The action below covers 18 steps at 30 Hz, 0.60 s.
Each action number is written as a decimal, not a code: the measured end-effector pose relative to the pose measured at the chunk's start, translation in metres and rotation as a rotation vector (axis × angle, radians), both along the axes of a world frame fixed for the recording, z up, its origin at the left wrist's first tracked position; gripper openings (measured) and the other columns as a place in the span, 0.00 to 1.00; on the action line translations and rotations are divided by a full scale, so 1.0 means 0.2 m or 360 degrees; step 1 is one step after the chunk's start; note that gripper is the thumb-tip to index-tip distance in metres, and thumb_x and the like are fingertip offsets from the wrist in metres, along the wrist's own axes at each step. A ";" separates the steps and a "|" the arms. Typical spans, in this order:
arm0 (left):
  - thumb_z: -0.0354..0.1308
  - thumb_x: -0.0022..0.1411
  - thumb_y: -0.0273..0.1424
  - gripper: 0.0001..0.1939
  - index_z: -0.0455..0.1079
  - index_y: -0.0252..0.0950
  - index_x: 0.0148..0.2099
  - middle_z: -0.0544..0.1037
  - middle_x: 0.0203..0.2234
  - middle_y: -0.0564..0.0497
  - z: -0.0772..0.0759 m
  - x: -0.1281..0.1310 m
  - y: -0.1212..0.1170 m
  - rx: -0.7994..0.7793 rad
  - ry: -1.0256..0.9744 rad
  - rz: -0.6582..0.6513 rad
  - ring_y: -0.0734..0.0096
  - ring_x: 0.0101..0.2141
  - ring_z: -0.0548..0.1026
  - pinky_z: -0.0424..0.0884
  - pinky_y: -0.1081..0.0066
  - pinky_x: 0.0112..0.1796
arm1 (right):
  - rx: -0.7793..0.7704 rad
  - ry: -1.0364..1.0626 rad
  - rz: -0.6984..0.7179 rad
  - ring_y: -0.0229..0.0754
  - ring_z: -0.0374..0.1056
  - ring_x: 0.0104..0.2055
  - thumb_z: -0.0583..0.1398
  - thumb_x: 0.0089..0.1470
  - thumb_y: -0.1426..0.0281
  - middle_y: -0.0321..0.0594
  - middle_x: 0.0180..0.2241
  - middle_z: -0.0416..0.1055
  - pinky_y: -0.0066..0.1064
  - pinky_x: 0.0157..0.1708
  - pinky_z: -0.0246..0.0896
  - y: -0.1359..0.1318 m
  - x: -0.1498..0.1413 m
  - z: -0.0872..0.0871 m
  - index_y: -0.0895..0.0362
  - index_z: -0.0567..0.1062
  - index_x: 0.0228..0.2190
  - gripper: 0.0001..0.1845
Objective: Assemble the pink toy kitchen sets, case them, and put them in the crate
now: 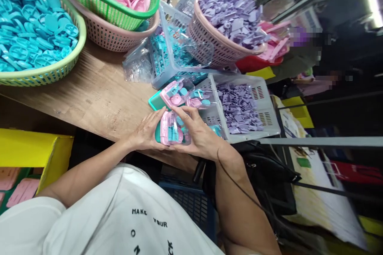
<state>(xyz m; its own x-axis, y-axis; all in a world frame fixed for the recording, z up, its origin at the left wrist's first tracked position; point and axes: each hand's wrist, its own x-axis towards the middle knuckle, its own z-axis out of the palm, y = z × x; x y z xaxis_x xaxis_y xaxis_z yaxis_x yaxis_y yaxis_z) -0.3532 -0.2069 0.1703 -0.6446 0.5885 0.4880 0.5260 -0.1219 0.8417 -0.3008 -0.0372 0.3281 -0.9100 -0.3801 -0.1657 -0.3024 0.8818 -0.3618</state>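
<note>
Both hands meet at the table's near edge around a small pink case with a clear lid [172,130], teal parts showing inside it. My left hand [148,131] grips its left side, fingers curled. My right hand [199,135] wraps the right side, fingertips pressed on the top. Just beyond lies a second pink case with a clear lid [176,92] on a teal piece [155,103], with more filled pink cases [199,101] beside it.
The wooden table [95,95] holds a green basket of teal parts [42,73], a green basket of pink parts [104,6] nested in a pink basket, a pink basket of purple parts [221,48], a white crate of purple parts [260,99] and clear bags [137,65]. A yellow box [32,149] stands below left.
</note>
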 end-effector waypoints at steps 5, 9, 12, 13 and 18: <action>0.68 0.51 0.51 0.63 0.35 0.35 0.75 0.51 0.69 0.32 -0.02 -0.06 -0.02 -0.0077 0.0016 -0.0085 0.41 0.69 0.51 0.53 0.45 0.66 | -0.0337 0.0101 -0.0338 0.54 0.47 0.69 0.70 0.45 0.52 0.47 0.62 0.47 0.51 0.69 0.46 -0.02 0.05 -0.12 0.46 0.46 0.69 0.59; 0.72 0.46 0.49 0.67 0.32 0.37 0.75 0.48 0.70 0.33 0.01 -0.09 -0.04 -0.0157 -0.0023 -0.0127 0.38 0.69 0.48 0.51 0.41 0.66 | -0.0524 0.0187 -0.0576 0.52 0.48 0.69 0.72 0.43 0.56 0.46 0.62 0.47 0.47 0.70 0.44 -0.11 0.07 -0.16 0.48 0.49 0.69 0.60; 0.74 0.44 0.48 0.69 0.32 0.41 0.75 0.49 0.71 0.35 0.04 -0.10 -0.05 -0.0222 -0.0069 -0.0198 0.38 0.69 0.48 0.50 0.39 0.66 | -0.0605 0.0227 -0.0721 0.52 0.49 0.69 0.71 0.43 0.55 0.47 0.61 0.47 0.46 0.70 0.44 -0.17 0.11 -0.15 0.49 0.49 0.69 0.60; 0.74 0.43 0.48 0.69 0.33 0.42 0.75 0.49 0.71 0.36 0.06 -0.10 -0.05 -0.0247 -0.0095 -0.0238 0.38 0.69 0.48 0.51 0.39 0.65 | -0.0618 0.0221 -0.0764 0.52 0.49 0.69 0.71 0.43 0.54 0.47 0.62 0.46 0.46 0.70 0.43 -0.17 0.13 -0.15 0.50 0.49 0.70 0.60; 0.74 0.43 0.47 0.67 0.37 0.43 0.75 0.49 0.71 0.38 0.16 -0.11 -0.08 -0.0404 -0.0142 -0.0468 0.40 0.68 0.53 0.55 0.43 0.65 | -0.0722 0.0264 -0.0899 0.52 0.46 0.70 0.69 0.45 0.53 0.47 0.64 0.44 0.48 0.70 0.44 -0.20 0.22 -0.18 0.49 0.49 0.69 0.58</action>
